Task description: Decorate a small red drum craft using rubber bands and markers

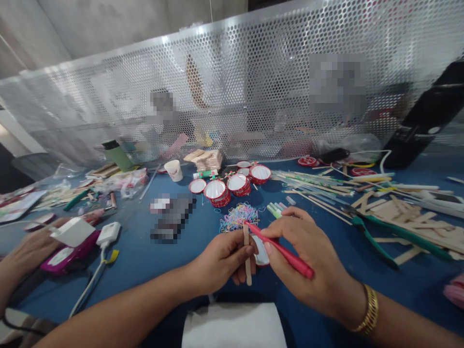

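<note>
- The person's left hand (225, 256) pinches a flat, pale wooden stick (248, 273), held nearly upright.
- The right hand (311, 251) grips a slim red pen (295, 262), its tip at the stick's upper end.
- Beyond them, thin multicoloured loops (237, 216) lie heaped on the blue tabletop (137, 256).
- Behind the heap stand stacked round red-and-white lids (215, 190).
- Green-handled pliers (367, 235) lie to the right.

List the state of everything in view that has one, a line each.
Left hand: closed on stick
Right hand: closed on pen
Stick: held near upright
Pen: slanted, tip at stick's top
Cup: upright
Rubber bands: loosely heaped
Central lids: white side up
Pliers at right: handles spread
Green bottle: capped
</note>
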`<control>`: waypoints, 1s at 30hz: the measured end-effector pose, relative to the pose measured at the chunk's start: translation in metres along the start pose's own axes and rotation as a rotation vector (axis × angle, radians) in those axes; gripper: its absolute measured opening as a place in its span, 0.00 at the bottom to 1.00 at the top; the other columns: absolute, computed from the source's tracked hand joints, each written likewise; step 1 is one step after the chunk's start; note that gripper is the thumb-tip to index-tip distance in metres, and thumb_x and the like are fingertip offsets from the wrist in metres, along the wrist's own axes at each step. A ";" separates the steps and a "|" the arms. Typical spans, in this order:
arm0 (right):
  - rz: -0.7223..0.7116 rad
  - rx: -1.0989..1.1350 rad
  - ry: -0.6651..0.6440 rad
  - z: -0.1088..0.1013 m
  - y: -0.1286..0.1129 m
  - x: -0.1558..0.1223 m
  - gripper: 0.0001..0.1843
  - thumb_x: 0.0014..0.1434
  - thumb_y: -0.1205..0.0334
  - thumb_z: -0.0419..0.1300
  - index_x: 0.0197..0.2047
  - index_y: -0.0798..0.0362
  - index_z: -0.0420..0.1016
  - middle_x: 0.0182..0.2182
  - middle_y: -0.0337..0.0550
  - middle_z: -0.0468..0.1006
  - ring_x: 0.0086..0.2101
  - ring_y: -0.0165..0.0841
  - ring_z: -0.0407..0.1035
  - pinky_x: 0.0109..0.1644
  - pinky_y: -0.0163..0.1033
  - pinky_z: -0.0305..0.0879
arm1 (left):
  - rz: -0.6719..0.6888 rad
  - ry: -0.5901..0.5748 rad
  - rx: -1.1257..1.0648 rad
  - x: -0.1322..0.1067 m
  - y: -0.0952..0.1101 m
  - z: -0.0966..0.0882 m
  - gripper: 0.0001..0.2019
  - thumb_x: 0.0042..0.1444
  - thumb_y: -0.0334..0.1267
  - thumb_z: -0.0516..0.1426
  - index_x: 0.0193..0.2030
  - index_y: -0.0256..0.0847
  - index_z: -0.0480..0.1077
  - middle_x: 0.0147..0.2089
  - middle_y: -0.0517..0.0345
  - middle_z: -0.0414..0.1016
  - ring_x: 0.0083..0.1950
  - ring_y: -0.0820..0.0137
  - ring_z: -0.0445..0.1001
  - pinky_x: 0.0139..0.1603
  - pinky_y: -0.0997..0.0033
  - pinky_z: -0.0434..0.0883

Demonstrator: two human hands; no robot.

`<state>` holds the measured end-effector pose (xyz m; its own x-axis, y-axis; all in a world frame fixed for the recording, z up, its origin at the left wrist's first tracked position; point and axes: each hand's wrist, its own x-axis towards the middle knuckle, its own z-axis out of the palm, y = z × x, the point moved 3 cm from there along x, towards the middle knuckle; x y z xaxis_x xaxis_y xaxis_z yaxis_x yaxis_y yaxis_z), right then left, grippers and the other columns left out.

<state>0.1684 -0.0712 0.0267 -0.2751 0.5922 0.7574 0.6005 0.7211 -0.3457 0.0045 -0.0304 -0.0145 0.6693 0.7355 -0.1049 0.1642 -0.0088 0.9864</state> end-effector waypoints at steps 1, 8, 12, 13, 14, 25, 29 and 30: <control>-0.005 -0.002 -0.003 0.000 0.000 0.000 0.06 0.58 0.69 0.55 0.40 0.50 0.68 0.31 0.37 0.76 0.29 0.30 0.68 0.54 0.52 0.58 | -0.001 0.001 -0.003 0.000 0.000 0.000 0.18 0.62 0.53 0.53 0.38 0.38 0.63 0.28 0.60 0.70 0.22 0.80 0.67 0.21 0.83 0.67; -0.007 0.002 -0.008 0.000 0.000 -0.001 0.06 0.58 0.68 0.56 0.39 0.50 0.67 0.30 0.36 0.75 0.29 0.30 0.68 0.54 0.52 0.58 | 0.005 -0.002 0.002 -0.001 0.001 0.001 0.18 0.63 0.54 0.52 0.38 0.38 0.63 0.28 0.60 0.70 0.22 0.80 0.68 0.21 0.83 0.67; -0.007 0.005 -0.009 0.000 -0.002 -0.001 0.06 0.58 0.68 0.55 0.40 0.50 0.67 0.29 0.36 0.75 0.28 0.30 0.68 0.54 0.52 0.58 | 0.006 0.005 0.001 -0.001 0.002 0.000 0.19 0.62 0.55 0.53 0.38 0.38 0.63 0.28 0.60 0.70 0.22 0.80 0.68 0.20 0.83 0.67; -0.005 0.005 -0.009 0.000 -0.002 -0.001 0.06 0.58 0.68 0.55 0.40 0.50 0.68 0.29 0.36 0.75 0.28 0.30 0.68 0.55 0.52 0.57 | 0.008 0.005 0.000 0.000 0.002 0.000 0.19 0.62 0.55 0.53 0.37 0.38 0.63 0.28 0.60 0.70 0.22 0.80 0.67 0.20 0.83 0.67; -0.002 0.005 -0.012 0.001 -0.002 -0.001 0.06 0.58 0.68 0.55 0.40 0.50 0.68 0.29 0.36 0.75 0.29 0.30 0.68 0.55 0.52 0.57 | 0.009 0.003 0.000 0.000 0.003 0.000 0.19 0.61 0.55 0.53 0.37 0.38 0.63 0.28 0.60 0.70 0.22 0.80 0.67 0.20 0.83 0.67; 0.012 -0.005 -0.013 0.001 0.000 -0.001 0.06 0.58 0.68 0.55 0.39 0.50 0.68 0.29 0.36 0.74 0.28 0.30 0.67 0.54 0.52 0.58 | 0.015 0.005 -0.022 0.000 0.001 -0.001 0.18 0.62 0.53 0.53 0.38 0.38 0.63 0.28 0.60 0.70 0.22 0.80 0.68 0.20 0.83 0.67; 0.006 -0.007 -0.010 0.000 0.000 0.000 0.06 0.57 0.69 0.56 0.38 0.50 0.68 0.28 0.36 0.74 0.28 0.30 0.66 0.53 0.51 0.59 | 0.010 0.014 -0.028 0.001 0.000 -0.001 0.18 0.62 0.53 0.54 0.38 0.38 0.63 0.28 0.60 0.71 0.22 0.80 0.68 0.20 0.83 0.67; 0.006 -0.007 -0.010 -0.001 0.001 0.000 0.06 0.57 0.69 0.56 0.38 0.50 0.68 0.28 0.35 0.74 0.28 0.30 0.66 0.53 0.51 0.58 | 0.009 0.015 -0.026 0.001 0.000 -0.001 0.17 0.62 0.53 0.54 0.38 0.38 0.63 0.28 0.60 0.71 0.22 0.80 0.68 0.20 0.83 0.67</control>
<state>0.1690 -0.0708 0.0272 -0.2791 0.6003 0.7495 0.6075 0.7148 -0.3462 0.0041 -0.0292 -0.0142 0.6595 0.7458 -0.0941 0.1388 0.0022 0.9903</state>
